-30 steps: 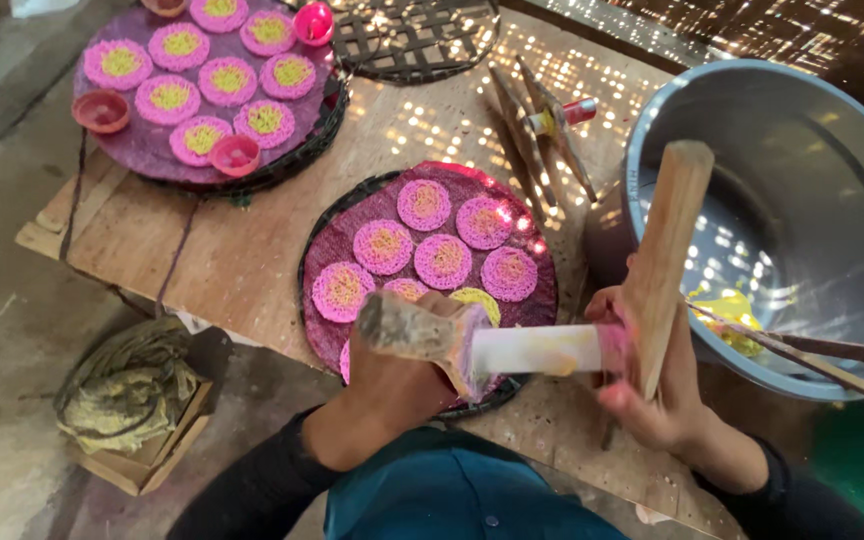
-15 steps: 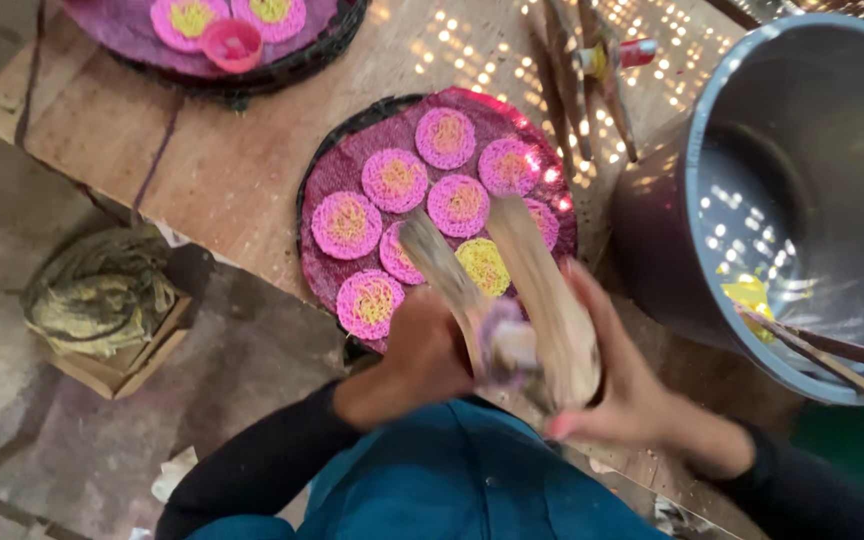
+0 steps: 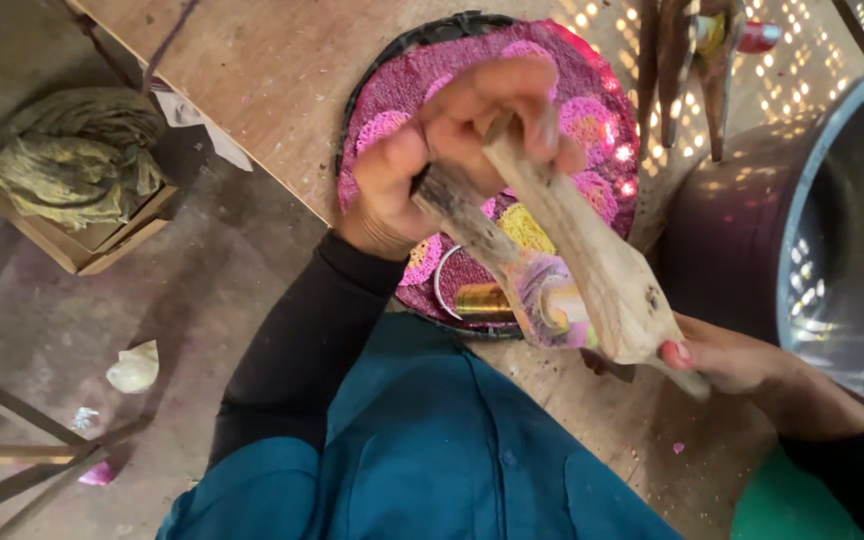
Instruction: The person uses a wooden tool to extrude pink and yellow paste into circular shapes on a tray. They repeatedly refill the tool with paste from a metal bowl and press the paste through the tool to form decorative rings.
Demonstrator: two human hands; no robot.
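A person's left hand (image 3: 452,150) clenches two rough wooden press handles (image 3: 562,235) at frame centre; the right hand (image 3: 727,355) pinches their lower end. Beneath, a round dark woven tray (image 3: 402,50) already carries several pink noodle discs (image 3: 592,120), with gaps left.

Grey metal basin (image 3: 842,220) right of the wooden table (image 3: 282,90); crumpled olive cloth (image 3: 72,160) on box left, on floor; wooden sticks (image 3: 677,70) on table's far end.
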